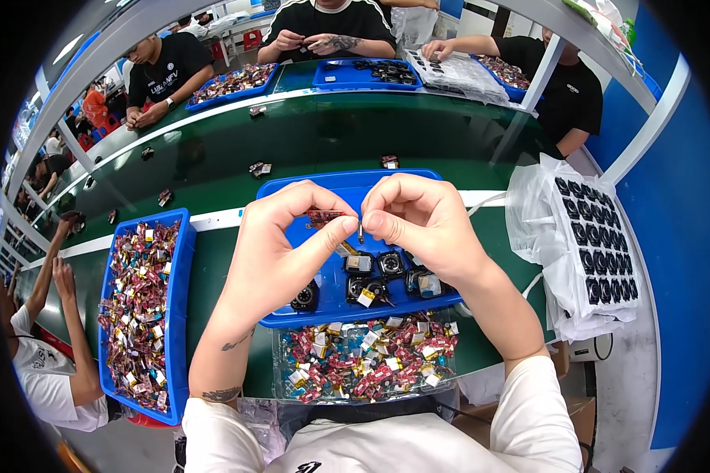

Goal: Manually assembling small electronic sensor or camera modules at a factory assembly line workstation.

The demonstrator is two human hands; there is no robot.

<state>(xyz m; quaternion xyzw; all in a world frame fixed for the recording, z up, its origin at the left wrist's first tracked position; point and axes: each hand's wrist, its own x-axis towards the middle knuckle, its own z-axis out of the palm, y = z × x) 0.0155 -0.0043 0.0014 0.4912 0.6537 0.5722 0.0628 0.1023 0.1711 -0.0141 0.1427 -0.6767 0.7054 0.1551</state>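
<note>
Both my hands meet over a blue tray (347,318). In the fingers of my left hand (280,248) is a small red circuit board (323,216), partly hidden by the fingers. The thumb and forefinger of my right hand (418,229) are pinched together at a small dark, narrow part (360,233) between the two hands; whether it belongs to the board I cannot tell. Below the hands, several black square housings with round fronts (390,264) lie in the tray. One bears a small silver battery with yellow tape (366,297).
Closest to me, a clear tray (278,370) is heaped with red boards and batteries. A long blue bin (183,315) of the same stands left. At right are white trays of black round parts (599,236). Beyond runs a green conveyor (205,158) with scattered boards; people work around it.
</note>
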